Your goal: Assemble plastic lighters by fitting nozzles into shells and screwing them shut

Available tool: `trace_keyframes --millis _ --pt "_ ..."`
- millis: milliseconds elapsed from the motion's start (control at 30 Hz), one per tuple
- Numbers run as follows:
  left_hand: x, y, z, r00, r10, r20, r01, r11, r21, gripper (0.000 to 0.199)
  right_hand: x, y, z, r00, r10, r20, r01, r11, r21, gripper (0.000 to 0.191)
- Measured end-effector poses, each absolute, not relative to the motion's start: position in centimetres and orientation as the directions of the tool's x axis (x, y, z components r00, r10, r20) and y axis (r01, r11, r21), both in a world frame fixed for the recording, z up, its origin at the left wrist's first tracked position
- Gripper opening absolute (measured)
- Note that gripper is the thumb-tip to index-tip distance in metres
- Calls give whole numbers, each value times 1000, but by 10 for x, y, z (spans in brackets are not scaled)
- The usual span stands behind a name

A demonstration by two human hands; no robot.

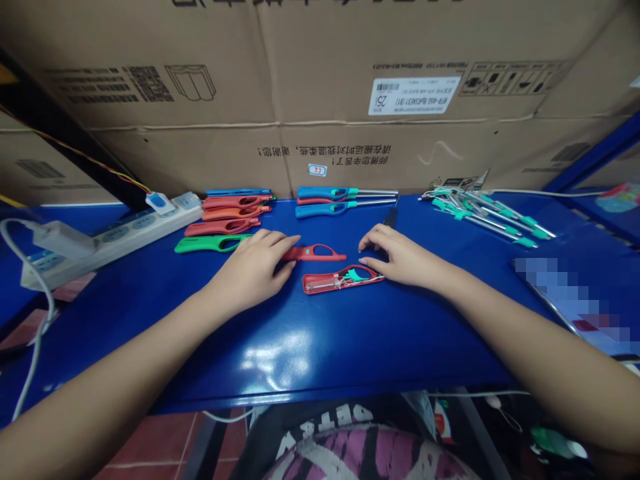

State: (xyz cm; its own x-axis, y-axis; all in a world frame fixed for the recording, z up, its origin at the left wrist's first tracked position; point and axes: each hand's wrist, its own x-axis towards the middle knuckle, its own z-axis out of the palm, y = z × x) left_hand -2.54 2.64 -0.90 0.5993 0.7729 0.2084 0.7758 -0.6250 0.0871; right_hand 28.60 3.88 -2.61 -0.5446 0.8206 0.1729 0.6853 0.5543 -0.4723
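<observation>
My left hand is closed on the left end of a red lighter shell half, whose trigger loop points right. Just in front of it lies an opened red lighter half with a clear fuel tank, green parts and white wire inside. My right hand rests at that half's right end, thumb and index finger apart, nothing visible between them. The opened half's right tip is partly hidden by this hand. A dark, narrow object shows behind the right hand; its kind is unclear.
Red, orange and green lighter shells are lined up at the left, beside a white power strip. Assembled lighters lie at the back. Metal tubes with green parts are piled at the right. A cardboard box stands behind.
</observation>
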Motion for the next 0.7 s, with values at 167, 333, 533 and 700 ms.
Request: trace_keyframes --millis 167,333,533,700 --pt "-32 37 -20 592 795 135 760 -606 235 39 285 38 -27 -561 808 180 687 576 -442 16" --pt "-26 34 -21 588 781 210 706 -623 338 32 281 33 -22 -562 790 244 669 608 -427 22" --pt "-12 17 -10 620 699 357 622 -715 319 37 271 18 -7 -648 670 364 629 739 -241 55" --pt "-3 0 -7 702 628 336 521 -774 360 39 267 11 0 -721 597 352 596 793 -126 46"
